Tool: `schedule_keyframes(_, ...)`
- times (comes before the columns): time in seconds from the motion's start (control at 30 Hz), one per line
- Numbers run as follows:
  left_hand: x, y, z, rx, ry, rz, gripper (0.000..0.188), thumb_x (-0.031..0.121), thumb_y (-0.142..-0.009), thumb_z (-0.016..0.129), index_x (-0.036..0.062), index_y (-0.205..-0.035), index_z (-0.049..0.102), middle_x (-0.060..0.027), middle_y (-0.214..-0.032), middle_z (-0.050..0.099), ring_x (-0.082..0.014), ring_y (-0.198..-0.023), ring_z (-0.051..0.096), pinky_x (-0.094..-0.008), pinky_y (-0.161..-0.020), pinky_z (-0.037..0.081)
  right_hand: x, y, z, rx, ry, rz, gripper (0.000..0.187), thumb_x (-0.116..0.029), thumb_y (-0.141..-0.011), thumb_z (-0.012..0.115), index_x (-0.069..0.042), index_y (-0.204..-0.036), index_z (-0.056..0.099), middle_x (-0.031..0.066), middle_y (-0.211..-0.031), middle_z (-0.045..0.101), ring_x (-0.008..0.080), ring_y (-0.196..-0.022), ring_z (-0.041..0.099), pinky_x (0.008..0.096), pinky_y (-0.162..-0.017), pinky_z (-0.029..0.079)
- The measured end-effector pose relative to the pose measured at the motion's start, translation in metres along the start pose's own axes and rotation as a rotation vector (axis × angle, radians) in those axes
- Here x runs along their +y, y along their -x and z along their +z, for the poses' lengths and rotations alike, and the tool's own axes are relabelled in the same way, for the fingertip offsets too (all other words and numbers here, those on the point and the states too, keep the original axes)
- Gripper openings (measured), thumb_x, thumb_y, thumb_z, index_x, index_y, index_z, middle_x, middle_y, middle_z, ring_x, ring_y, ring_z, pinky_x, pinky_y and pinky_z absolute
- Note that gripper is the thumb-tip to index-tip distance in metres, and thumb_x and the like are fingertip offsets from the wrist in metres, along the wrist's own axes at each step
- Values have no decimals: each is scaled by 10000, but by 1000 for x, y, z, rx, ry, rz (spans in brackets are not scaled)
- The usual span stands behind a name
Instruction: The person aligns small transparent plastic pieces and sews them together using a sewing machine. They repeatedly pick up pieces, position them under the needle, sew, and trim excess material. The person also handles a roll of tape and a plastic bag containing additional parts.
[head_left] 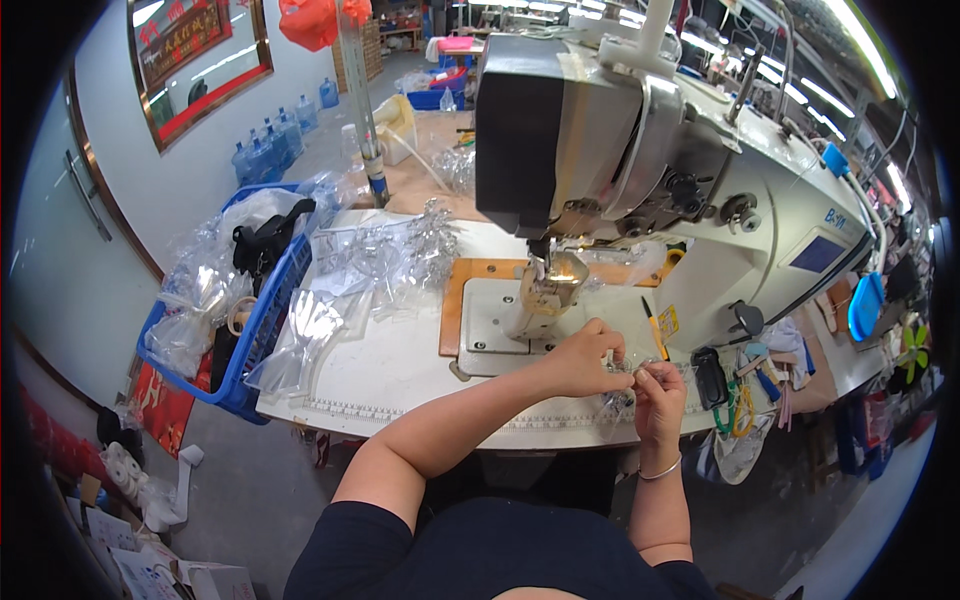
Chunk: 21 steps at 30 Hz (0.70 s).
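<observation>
Two bare hands met at the fingertips, the left hand [588, 357] and the right hand [658, 402] pinching a small, shiny, clear plastic piece [617, 400] near five o'clock from the white sewing machine [775, 215]'s upright metal post [535, 312]. One slim yellow-and-black pen [655, 328] lay at one o'clock from them.

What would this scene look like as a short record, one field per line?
Place: a workshop, with a sewing machine on a white table
Left hand: its fingertips are close to the right hand's, in front of the machine
Right hand: fingers bent, bracelet on the wrist
Between the hands: something small and see-through; its kind is unclear
Right of the machine's needle area: a yellow-and-black pen
Table's left part: clear plastic pieces
Beside the table, left: a blue basket of plastic and black items
</observation>
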<state>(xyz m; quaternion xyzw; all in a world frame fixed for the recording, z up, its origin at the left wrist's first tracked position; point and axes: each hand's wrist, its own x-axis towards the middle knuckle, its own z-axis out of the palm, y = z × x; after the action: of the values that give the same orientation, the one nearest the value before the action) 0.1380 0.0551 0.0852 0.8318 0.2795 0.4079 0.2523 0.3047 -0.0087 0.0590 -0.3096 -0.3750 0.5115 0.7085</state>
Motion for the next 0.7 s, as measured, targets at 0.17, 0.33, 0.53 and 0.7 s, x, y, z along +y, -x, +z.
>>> schedule_keyframes(0.17,15,-15,-35,-88,446,-337,368,182,-745,742,53,-1012,524,6,-714,510,-66,-644,483,-218,-588,412,1,-38,13,-45,-11,80,147,61,-778,649,-10,-894,593,66,-810,620,130,-719,584,244,-670,482)
schedule_keyframes(0.33,24,-25,-77,9,290,-421,348,188,-753,731,30,-990,530,-12,-745,553,-75,-661,523,-232,-606,450,2,-71,55,-98,-20,74,98,34,-797,644,-12,-865,590,53,-784,612,129,-690,570,246,-662,477)
schedule_keyframes(0.53,12,-49,-114,9,258,-468,369,168,-750,732,-6,-989,510,-45,-810,565,-93,-700,535,-237,-645,472,5,-89,83,-48,157,-47,114,34,-792,671,5,-879,603,58,-797,628,118,-667,583,221,-623,478)
schedule_keyframes(0.7,-8,-55,-125,-81,457,-650,353,174,-749,732,10,-968,509,-53,-817,557,-108,-708,554,-240,-609,470,12,-89,94,-10,-126,229,82,-2,-827,643,5,-879,579,78,-804,623,132,-673,591,230,-618,490)
